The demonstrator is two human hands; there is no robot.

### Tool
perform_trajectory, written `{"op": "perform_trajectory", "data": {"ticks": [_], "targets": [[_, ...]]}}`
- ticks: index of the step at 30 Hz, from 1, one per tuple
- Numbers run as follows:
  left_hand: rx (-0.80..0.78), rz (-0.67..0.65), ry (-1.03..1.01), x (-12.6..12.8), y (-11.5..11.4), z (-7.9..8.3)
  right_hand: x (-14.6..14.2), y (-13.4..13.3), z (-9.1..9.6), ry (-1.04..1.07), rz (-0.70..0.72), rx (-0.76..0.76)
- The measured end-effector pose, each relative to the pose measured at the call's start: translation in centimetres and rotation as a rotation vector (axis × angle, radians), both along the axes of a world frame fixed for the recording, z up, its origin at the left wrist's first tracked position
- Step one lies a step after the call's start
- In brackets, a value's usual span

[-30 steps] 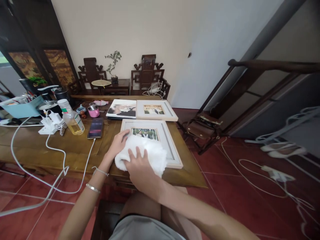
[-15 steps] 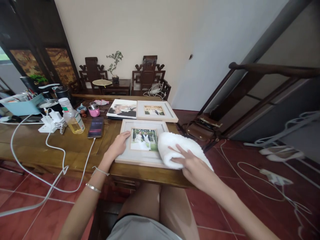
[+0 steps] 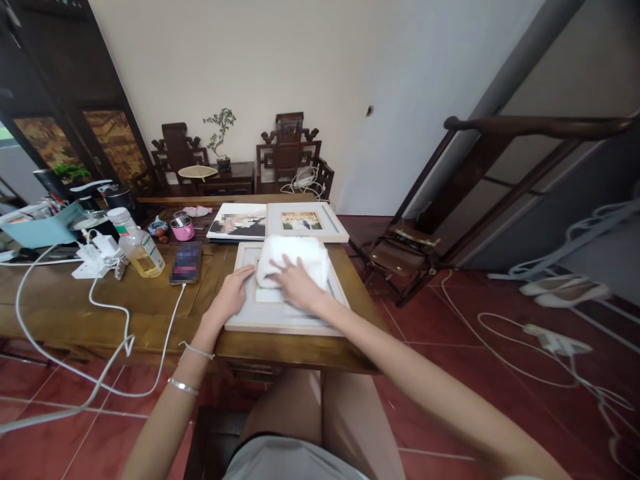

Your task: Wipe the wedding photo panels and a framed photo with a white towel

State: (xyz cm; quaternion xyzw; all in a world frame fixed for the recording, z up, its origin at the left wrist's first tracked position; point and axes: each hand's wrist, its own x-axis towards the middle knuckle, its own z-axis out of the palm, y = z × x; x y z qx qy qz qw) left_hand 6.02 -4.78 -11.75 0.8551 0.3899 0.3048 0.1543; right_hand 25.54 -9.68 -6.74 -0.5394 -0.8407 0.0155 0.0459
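A light wooden picture frame (image 3: 285,325) lies flat near the table's front edge. My left hand (image 3: 233,291) holds its left side, with the fingertips over the border. On top of the frame is a folded white towel (image 3: 315,252), which hides most of the photo. My right hand (image 3: 299,283) grips this towel and presses it on the glass, fingers partly spread over the fluffy cloth. Behind it lie a second framed photo (image 3: 325,230) and a white-edged photo album or print (image 3: 240,217), side by side.
Left on the wooden table (image 3: 145,313) are a charging phone (image 3: 185,263), a bottle of yellow liquid (image 3: 145,257), a pink cup (image 3: 182,228), white plugs (image 3: 100,253) and a blue organizer (image 3: 45,227). White cables trail over the front edge. A wooden chair (image 3: 415,213) stands right.
My right hand has moved the towel left and away from me, from the frame's right side onto the photo. My left hand stays on the frame's left side. The view has shifted slightly.
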Motion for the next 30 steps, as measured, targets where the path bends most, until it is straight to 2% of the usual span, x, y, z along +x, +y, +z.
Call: {"op": "perform_trajectory", "data": {"ticks": [2, 5, 6, 8, 11, 13, 16, 18, 20, 23, 27, 28, 30], "targets": [[0.006, 0.020, -0.025, 0.0, -0.2, 0.1, -0.6, -2.7, 0.8, 0.044, 0.133, -0.075], [0.009, 0.100, -0.071, -0.1, -0.5, 0.0, 1.2, -6.6, 2.6, 0.120, 0.255, -0.228], [-0.005, 0.142, -0.091, -0.2, -0.6, -0.1, 2.4, -7.6, 3.1, 0.144, 0.253, -0.253], [-0.055, 0.232, -0.132, -0.2, -0.7, -0.4, 5.0, -8.9, 3.3, 0.180, 0.163, -0.221], [-0.156, 0.338, -0.198, -0.2, -0.7, -0.4, 8.6, -9.6, 1.1, 0.227, -0.053, -0.074], [-0.258, 0.380, -0.275, -0.1, -0.8, 0.0, 9.9, -9.6, -1.2, 0.302, -0.113, 0.011], [-0.568, 0.361, -0.461, -0.1, -1.4, 0.9, 10.2, -9.7, -3.8, 0.411, -0.064, 0.079], [-0.839, 0.279, -0.570, -0.1, -2.2, 1.5, 9.7, -9.9, -4.3, 0.438, -0.015, 0.100], [-0.975, 0.311, -0.667, -0.3, -3.2, 2.1, 9.5, -10.3, -4.1, 0.446, 0.027, 0.103], [-1.012, 0.355, -0.786, -0.9, -4.8, 3.5, 10.4, -11.3, -3.5, 0.463, 0.047, 0.130], [-0.962, 0.461, -0.879, -2.5, -6.3, 6.8, 12.4, -12.9, -4.1, 0.524, -0.042, 0.298], [-0.944, 0.500, -0.904, -2.8, -6.4, 7.8, 12.6, -13.3, -4.3, 0.532, -0.057, 0.308], [-0.864, 0.552, -0.973, -3.2, -6.0, 9.5, 12.6, -14.1, -4.6, 0.535, -0.042, 0.228]]}}
